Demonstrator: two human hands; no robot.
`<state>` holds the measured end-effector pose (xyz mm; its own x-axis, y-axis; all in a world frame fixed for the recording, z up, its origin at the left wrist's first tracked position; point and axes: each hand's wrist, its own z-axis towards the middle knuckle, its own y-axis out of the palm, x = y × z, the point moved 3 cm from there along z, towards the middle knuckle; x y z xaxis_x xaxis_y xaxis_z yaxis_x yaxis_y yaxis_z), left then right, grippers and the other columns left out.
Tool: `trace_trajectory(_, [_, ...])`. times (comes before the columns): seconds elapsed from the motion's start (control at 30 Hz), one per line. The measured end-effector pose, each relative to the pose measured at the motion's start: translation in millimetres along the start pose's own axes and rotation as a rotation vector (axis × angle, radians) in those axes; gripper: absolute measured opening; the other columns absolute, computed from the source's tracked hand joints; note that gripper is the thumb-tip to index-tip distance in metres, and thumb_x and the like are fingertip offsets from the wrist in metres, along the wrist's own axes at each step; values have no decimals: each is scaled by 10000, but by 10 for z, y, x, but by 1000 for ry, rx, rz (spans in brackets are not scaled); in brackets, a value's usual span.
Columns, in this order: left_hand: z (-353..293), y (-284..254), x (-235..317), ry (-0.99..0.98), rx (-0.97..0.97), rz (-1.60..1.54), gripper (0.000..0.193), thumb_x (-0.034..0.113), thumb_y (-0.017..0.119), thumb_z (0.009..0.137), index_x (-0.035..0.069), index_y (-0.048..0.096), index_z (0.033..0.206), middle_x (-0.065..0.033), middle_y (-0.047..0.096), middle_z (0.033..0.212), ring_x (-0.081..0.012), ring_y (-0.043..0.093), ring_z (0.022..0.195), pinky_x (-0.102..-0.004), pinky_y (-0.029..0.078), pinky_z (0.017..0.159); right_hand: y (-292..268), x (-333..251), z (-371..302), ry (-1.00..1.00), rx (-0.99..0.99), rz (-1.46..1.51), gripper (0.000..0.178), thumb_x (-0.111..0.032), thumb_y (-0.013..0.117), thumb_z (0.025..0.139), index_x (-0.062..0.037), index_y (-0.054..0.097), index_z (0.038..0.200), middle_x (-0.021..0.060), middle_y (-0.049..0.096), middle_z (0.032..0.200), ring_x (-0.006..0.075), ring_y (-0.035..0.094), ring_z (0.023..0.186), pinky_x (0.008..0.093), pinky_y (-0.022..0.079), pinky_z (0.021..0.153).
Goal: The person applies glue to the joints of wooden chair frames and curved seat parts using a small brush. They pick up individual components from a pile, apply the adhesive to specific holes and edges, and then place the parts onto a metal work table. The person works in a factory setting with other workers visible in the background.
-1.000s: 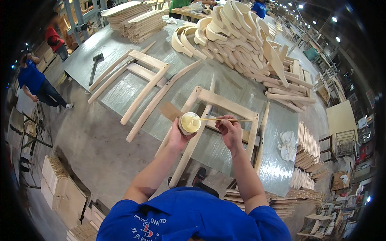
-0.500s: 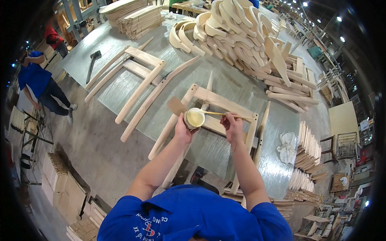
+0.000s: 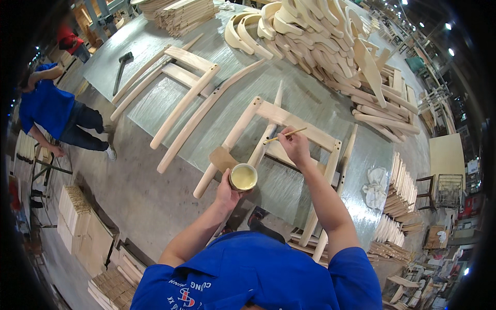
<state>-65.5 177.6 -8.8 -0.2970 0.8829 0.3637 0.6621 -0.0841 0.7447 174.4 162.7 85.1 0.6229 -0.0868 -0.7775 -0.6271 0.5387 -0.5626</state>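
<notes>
My left hand is closed round a small round cup of pale yellow liquid. A flat brown piece sticks out beside the cup; how it is held is hidden. My right hand pinches a thin wooden stick. The stick's lower tip is at a wooden chair leg with small dark holes, and seems to touch it. That leg lies across a pale wooden chair frame on the table. My right hand is just over the frame's inner opening.
Another chair frame and a mallet lie on the film-covered table to the left. Curved wooden parts are heaped at the far side. A white cloth rests at right. A person in blue stands at far left.
The stick has moved from the cup's mouth to the chair leg with my right hand. My left hand has drawn the cup down, nearer my body.
</notes>
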Motion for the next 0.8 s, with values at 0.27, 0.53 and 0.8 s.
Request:
trace_trajectory(0.27, [16,-3,17,19,-39,35,525,471,263,964,80,464,1251,-116,593,1149,-276,605,1009,-477,533,804,-14,-137,29,-45,16,-122,136,-177,648,790,-53,596,775,89,610,692,225,601,640,323,471,604])
trace_trajectory(0.53, [-15,43,38,13,-61,48,520,461,236,973,78,453,1250,-121,577,1172,-276,599,1019,-470,528,801,-32,-240,47,-77,25,-159,112,-166,643,783,-63,601,765,94,617,701,244,617,669,342,478,613])
trace_trajectory(0.8, [7,26,27,-2,-46,50,525,471,240,970,80,458,1245,-123,578,1170,-278,599,1019,-468,522,809,19,-148,44,-84,-4,-191,109,-153,645,783,-60,593,760,93,612,693,247,618,656,340,479,600])
